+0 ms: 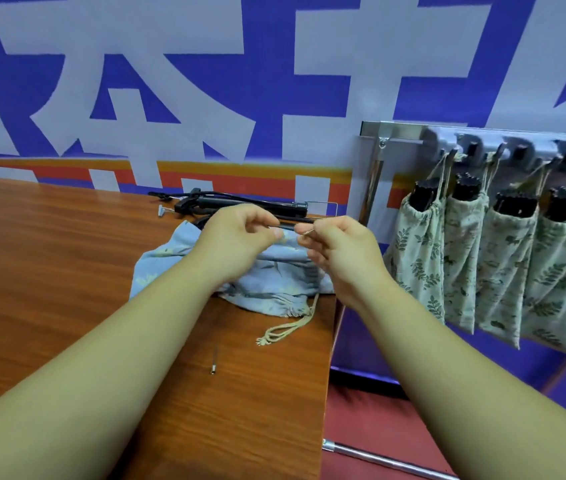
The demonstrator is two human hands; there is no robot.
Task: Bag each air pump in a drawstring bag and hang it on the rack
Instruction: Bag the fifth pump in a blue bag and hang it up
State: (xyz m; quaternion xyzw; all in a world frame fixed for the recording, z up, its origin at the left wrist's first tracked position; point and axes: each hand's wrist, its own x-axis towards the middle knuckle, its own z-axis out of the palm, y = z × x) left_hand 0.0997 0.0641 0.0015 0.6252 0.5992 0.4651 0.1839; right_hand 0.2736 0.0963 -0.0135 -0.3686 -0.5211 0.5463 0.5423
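Observation:
A black air pump (pixel 240 204) lies on the wooden table (pixel 49 271) near its far edge. In front of it lies a blue patterned drawstring bag (pixel 274 282) with a beige cord (pixel 288 327) trailing toward me. Above the bag, my left hand (pixel 236 237) pinches the end of a thin black hose (pixel 288 225). My right hand (pixel 337 251) pinches a small metal needle-like fitting at that hose's tip. The hands almost touch. On the metal rack (pixel 399 133) at the right hang several green leaf-print bags (pixel 420 244), each with a black pump inside.
A small metal needle adapter (pixel 213 362) lies loose on the table near the cord. The table's right edge runs just beside the bag. Beyond it are red floor and the rack's metal foot bar (pixel 378 459). A blue and white wall stands behind.

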